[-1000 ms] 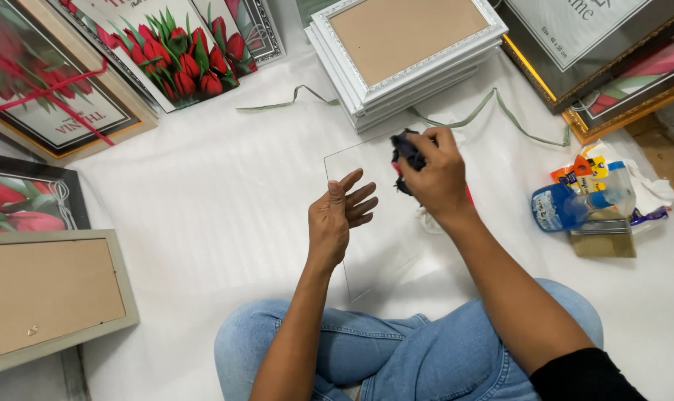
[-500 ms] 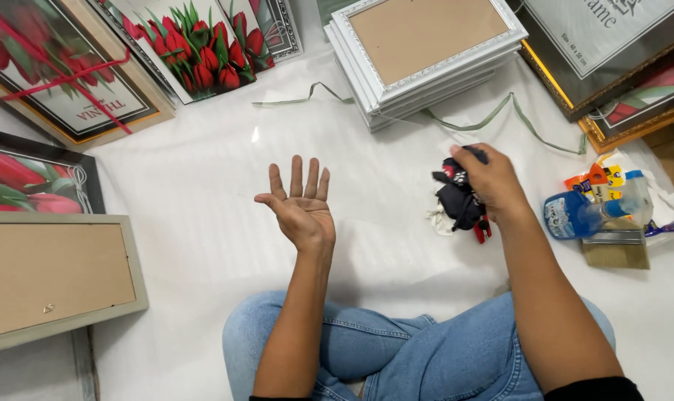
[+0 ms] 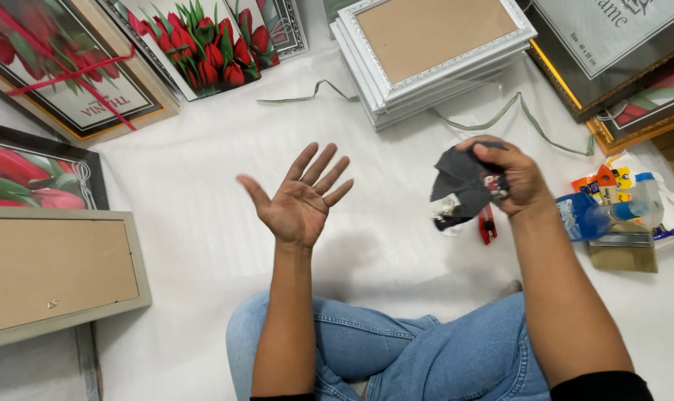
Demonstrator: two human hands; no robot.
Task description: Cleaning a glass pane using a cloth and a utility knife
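Since half a second ago the right hand [image 3: 517,178] has lifted the dark cloth [image 3: 462,184] off the white sheet [image 3: 203,208] and now holds it up, while the left hand [image 3: 298,200] has stayed raised, palm up, fingers spread and holding nothing. The cloth is bunched in the right hand's closed fingers and hangs to their left and below, above the red pliers [image 3: 487,225]. It is crumpled, drooping mostly downward, with no clear long axis.

Dark grey cloth [image 3: 462,180], crumpled (folds hanging loosely), gripped at its three o'clock edge, raised above white sheet.
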